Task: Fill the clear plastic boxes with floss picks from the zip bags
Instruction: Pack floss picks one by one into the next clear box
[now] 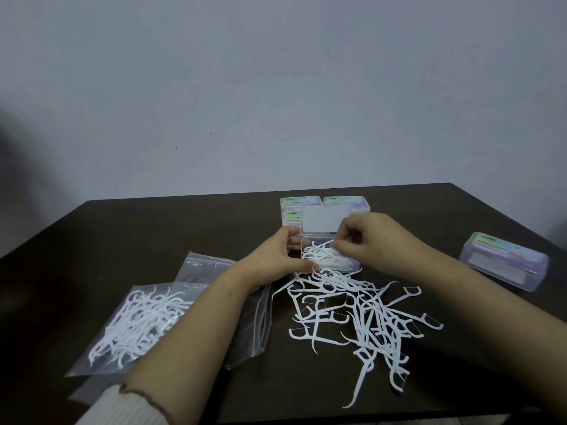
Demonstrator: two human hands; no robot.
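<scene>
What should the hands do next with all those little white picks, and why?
Probably let go of the picks the right hand pinches over the open box, then reach back to the loose pile for more. The left hand grips the box's side, the box looks only partly filled, and many picks lie on the table.

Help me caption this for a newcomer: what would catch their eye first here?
Probably the loose heap of white floss picks spilled on the dark table, near and right of centre. Just behind it, the left hand holds the open clear box while the right hand reaches in over the picks. At near left lies a zip bag with picks inside.
</scene>
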